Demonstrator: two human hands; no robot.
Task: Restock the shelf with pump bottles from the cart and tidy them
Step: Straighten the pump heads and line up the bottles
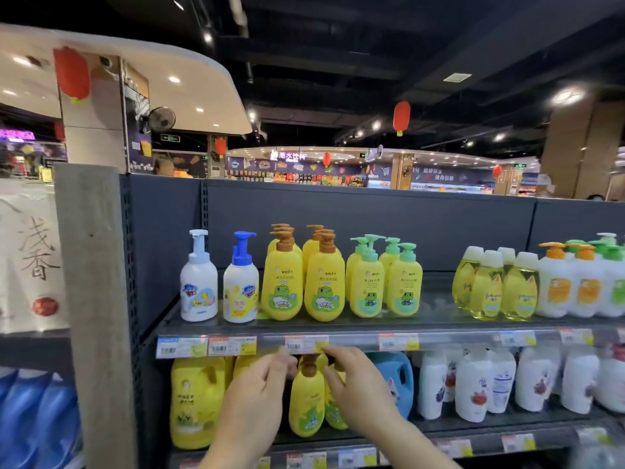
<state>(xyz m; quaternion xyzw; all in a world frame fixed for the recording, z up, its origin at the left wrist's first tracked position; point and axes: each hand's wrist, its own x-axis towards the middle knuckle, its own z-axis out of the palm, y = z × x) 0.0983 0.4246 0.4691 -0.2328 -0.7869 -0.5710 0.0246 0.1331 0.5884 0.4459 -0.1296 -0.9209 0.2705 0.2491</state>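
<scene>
The dark shelf unit (338,228) fills the frame centre. At lower centre, a yellow pump bottle (307,401) stands upright on the lower shelf. The left hand (260,397) and right hand (355,384) flank its brown pump; actual grasp cannot be determined.

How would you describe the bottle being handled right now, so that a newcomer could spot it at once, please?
Find the lower shelf under the row of price tags. Between the big yellow jug and the blue jug stands a small yellow pump bottle, with the left hand and right hand on either side. Unlike its neighbours, it has a brown pump and a green label.
</scene>
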